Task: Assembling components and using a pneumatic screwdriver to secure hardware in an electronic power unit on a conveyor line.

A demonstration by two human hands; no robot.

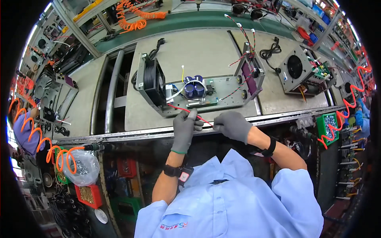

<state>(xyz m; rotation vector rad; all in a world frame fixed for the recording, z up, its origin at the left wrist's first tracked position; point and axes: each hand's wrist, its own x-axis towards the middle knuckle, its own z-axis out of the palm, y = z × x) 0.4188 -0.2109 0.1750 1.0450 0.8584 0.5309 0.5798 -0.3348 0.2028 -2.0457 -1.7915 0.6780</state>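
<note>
A red wire (180, 108) runs from the near left of an open metal chassis (234, 102) to my gloved hands. My left hand (185, 129) pinches it between thumb and fingers, just off the bench edge. Beside it, my right hand (233, 126) is closed on the wire's other end, whose tip is hidden. On the chassis, a black fan (154, 81) stands at the left. Blue capacitors (194, 87) sit on a circuit board in the middle. A purple panel with several loose wires (249, 81) rises at the right.
Another grey unit (305, 73) with a fan opening stands to the right, its black power cord (271, 51) beside it. A metal roller (115, 91) lies left. Orange coiled hose (39, 135) and red coiled hose (351, 105) hang at the sides. A green screw bin (328, 127) sits right.
</note>
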